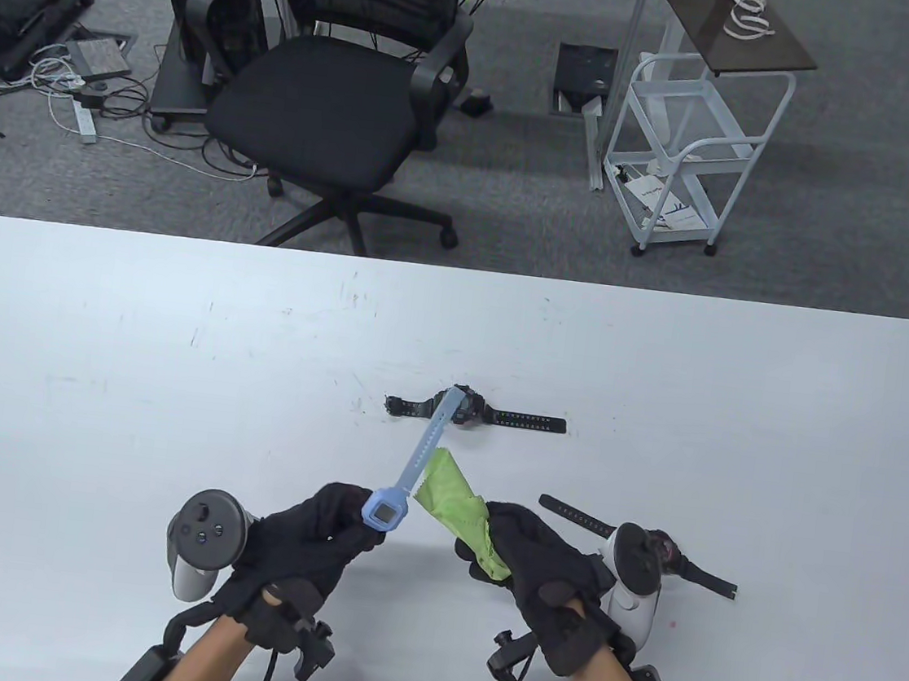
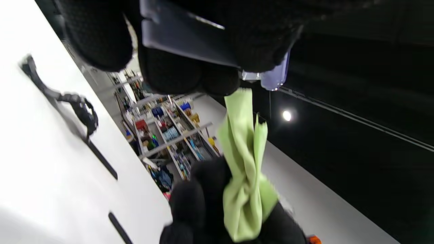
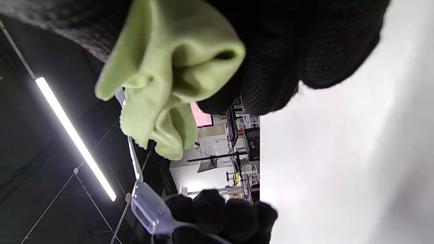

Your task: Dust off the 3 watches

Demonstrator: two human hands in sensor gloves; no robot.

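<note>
My left hand (image 1: 335,525) grips a light blue watch (image 1: 384,510) by its lower strap, above the table; its other strap (image 1: 429,436) sticks up toward the far side. My right hand (image 1: 532,562) clutches a crumpled green cloth (image 1: 458,513), whose free end almost meets the blue strap. The left wrist view shows the cloth (image 2: 245,162) just below the blue watch (image 2: 273,76). A black watch (image 1: 467,412) lies flat at the table's middle. Another black watch (image 1: 581,520) lies behind my right hand, partly hidden by the tracker.
The white table (image 1: 172,374) has its far edge at mid-frame. Beyond it stand a black office chair (image 1: 342,106) and a white trolley (image 1: 687,137) on grey carpet. Cables lie on the floor at the far left.
</note>
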